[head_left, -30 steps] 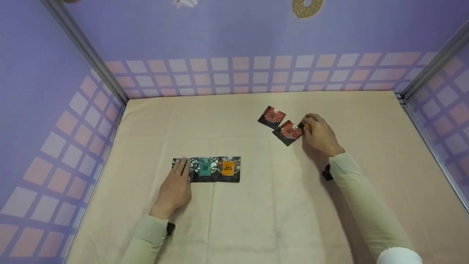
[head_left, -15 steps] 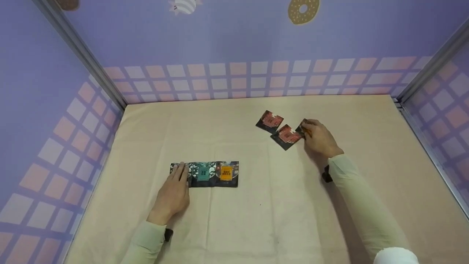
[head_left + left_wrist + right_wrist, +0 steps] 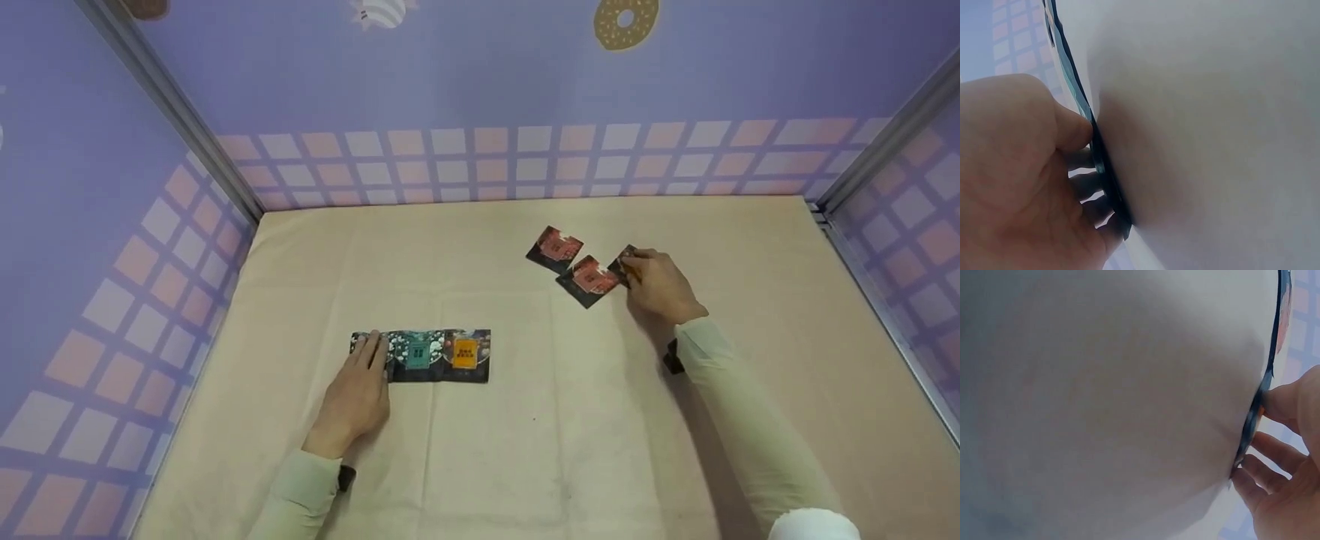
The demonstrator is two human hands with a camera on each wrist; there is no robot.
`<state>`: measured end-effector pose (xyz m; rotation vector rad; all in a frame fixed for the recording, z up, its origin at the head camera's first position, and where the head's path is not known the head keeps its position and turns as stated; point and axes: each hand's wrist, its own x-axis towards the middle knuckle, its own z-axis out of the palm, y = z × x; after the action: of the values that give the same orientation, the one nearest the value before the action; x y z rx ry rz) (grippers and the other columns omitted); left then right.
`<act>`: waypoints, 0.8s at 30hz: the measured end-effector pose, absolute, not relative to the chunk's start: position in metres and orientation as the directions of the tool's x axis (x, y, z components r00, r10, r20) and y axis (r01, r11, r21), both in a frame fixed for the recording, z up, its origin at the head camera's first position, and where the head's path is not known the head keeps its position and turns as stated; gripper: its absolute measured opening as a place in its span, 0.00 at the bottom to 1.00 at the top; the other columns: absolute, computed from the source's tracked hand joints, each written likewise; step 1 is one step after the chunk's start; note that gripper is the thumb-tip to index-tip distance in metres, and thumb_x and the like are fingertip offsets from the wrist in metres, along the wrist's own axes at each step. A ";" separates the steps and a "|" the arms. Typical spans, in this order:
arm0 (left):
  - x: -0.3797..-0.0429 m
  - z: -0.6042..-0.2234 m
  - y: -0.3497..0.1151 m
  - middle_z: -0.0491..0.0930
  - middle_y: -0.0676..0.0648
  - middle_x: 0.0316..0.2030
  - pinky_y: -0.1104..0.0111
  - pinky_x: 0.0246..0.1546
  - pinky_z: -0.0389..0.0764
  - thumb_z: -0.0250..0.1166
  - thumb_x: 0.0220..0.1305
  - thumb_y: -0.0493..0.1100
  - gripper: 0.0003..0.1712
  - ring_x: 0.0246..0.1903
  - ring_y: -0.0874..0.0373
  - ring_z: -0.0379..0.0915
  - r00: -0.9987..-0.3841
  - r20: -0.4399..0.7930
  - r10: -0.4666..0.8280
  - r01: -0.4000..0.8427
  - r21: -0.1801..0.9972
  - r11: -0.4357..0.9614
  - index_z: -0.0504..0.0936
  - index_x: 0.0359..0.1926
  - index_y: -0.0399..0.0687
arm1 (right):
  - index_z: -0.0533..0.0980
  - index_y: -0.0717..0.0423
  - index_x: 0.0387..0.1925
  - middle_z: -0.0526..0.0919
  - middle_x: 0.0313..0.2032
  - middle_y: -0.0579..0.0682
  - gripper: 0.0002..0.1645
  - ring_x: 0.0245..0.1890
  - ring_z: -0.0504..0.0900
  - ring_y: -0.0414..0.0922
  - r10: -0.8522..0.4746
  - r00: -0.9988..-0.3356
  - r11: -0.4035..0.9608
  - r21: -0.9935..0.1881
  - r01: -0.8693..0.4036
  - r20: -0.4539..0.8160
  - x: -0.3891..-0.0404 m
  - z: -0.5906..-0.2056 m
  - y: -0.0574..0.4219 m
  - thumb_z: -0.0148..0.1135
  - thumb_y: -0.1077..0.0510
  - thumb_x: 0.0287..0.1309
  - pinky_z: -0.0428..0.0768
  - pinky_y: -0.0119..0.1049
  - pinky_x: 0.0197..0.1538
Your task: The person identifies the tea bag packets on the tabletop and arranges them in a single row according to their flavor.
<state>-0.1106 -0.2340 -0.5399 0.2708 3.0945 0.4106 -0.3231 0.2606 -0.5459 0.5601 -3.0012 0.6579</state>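
Note:
In the head view my left hand (image 3: 352, 394) lies with straight fingers on the left end of a row of square, dark, flat sachets. The row holds a mostly covered sachet, a teal-labelled sachet (image 3: 418, 355) and an orange-labelled sachet (image 3: 466, 355). The left wrist view shows thumb and fingertips against the dark sachet (image 3: 1107, 174). At the back right, my right hand (image 3: 660, 285) presses its fingertips on another orange-labelled sachet (image 3: 624, 261), partly hidden under them. That sachet meets the corner of a red-labelled sachet (image 3: 588, 281). A second red-labelled sachet (image 3: 554, 249) lies just behind it.
A pale cloth (image 3: 495, 450) with fold creases covers the table. Purple wall panels with a pink-and-white check (image 3: 487, 165) stand behind and at both sides. Metal posts (image 3: 180, 112) mark the back corners. A white rounded object (image 3: 814, 525) shows at the bottom right edge.
The right fingers have shifted slightly, and more of the orange-labelled sachet under them shows. My left hand stays on the row. The head view has tilted a little.

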 end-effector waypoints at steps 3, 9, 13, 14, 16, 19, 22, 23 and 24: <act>-0.111 -0.541 -0.234 0.57 0.26 0.80 0.43 0.81 0.60 0.47 0.81 0.35 0.32 0.80 0.29 0.53 -0.986 0.002 0.169 0.164 0.262 0.951 0.59 0.79 0.24 | 0.77 0.76 0.65 0.76 0.65 0.78 0.23 0.65 0.77 0.74 -0.353 -0.931 0.846 -0.394 -0.358 0.086 -0.322 -0.544 0.265 0.55 0.67 0.74 0.78 0.67 0.69; -0.111 -0.541 -0.234 0.56 0.26 0.80 0.44 0.82 0.60 0.48 0.82 0.36 0.32 0.80 0.29 0.53 -0.987 -0.007 0.163 0.155 0.255 0.954 0.59 0.79 0.25 | 0.75 0.76 0.67 0.75 0.66 0.78 0.24 0.67 0.76 0.74 -0.344 -0.938 0.849 -0.413 -0.330 0.041 -0.321 -0.539 0.269 0.54 0.67 0.74 0.77 0.66 0.70; -0.110 -0.540 -0.234 0.56 0.26 0.80 0.44 0.82 0.60 0.48 0.82 0.36 0.32 0.80 0.29 0.53 -0.987 -0.010 0.162 0.154 0.255 0.955 0.60 0.79 0.25 | 0.75 0.75 0.67 0.74 0.67 0.78 0.25 0.68 0.75 0.74 -0.331 -0.943 0.853 -0.423 -0.305 0.013 -0.317 -0.538 0.271 0.54 0.67 0.74 0.76 0.66 0.70; -0.110 -0.540 -0.233 0.56 0.26 0.80 0.44 0.82 0.60 0.48 0.82 0.36 0.31 0.80 0.29 0.53 -0.987 -0.009 0.162 0.154 0.259 0.954 0.60 0.79 0.25 | 0.75 0.75 0.67 0.73 0.68 0.78 0.25 0.68 0.75 0.74 -0.328 -0.945 0.853 -0.426 -0.301 0.010 -0.316 -0.538 0.272 0.54 0.68 0.74 0.76 0.66 0.70; -0.110 -0.539 -0.233 0.57 0.26 0.80 0.43 0.82 0.60 0.48 0.82 0.36 0.31 0.80 0.29 0.52 -0.987 -0.007 0.162 0.155 0.266 0.952 0.60 0.79 0.25 | 0.75 0.76 0.67 0.73 0.67 0.78 0.24 0.67 0.75 0.74 -0.327 -0.945 0.851 -0.431 -0.300 0.012 -0.313 -0.539 0.274 0.55 0.68 0.74 0.77 0.66 0.70; -0.110 -0.538 -0.233 0.56 0.26 0.80 0.43 0.82 0.60 0.48 0.82 0.36 0.31 0.80 0.29 0.52 -0.987 -0.011 0.163 0.154 0.268 0.951 0.59 0.79 0.25 | 0.75 0.76 0.67 0.73 0.68 0.79 0.25 0.68 0.75 0.74 -0.327 -0.945 0.846 -0.443 -0.296 0.007 -0.309 -0.539 0.279 0.54 0.69 0.73 0.77 0.67 0.70; -0.110 -0.538 -0.232 0.57 0.26 0.80 0.43 0.81 0.60 0.48 0.82 0.36 0.31 0.80 0.29 0.52 -0.987 -0.008 0.159 0.151 0.270 0.951 0.60 0.79 0.26 | 0.74 0.76 0.67 0.73 0.67 0.79 0.25 0.67 0.75 0.75 -0.336 -0.942 0.840 -0.449 -0.304 0.010 -0.306 -0.539 0.283 0.54 0.70 0.72 0.77 0.67 0.70; -0.110 -0.538 -0.232 0.57 0.26 0.80 0.43 0.81 0.60 0.48 0.82 0.36 0.31 0.80 0.29 0.53 -0.987 -0.006 0.160 0.152 0.268 0.951 0.60 0.79 0.26 | 0.74 0.76 0.68 0.72 0.68 0.79 0.26 0.68 0.74 0.75 -0.334 -0.943 0.839 -0.455 -0.299 0.004 -0.305 -0.539 0.284 0.54 0.70 0.72 0.76 0.68 0.70; -0.110 -0.538 -0.232 0.57 0.26 0.80 0.43 0.81 0.60 0.48 0.82 0.36 0.31 0.80 0.29 0.53 -0.987 -0.004 0.160 0.153 0.269 0.951 0.60 0.79 0.26 | 0.74 0.76 0.68 0.72 0.68 0.79 0.26 0.68 0.74 0.75 -0.333 -0.943 0.838 -0.458 -0.295 -0.001 -0.304 -0.538 0.285 0.54 0.70 0.72 0.76 0.68 0.70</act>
<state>-0.1096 -0.2318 -0.5379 0.2473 3.0777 0.4207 -0.3037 0.2851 -0.5385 0.5287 -3.0887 0.7490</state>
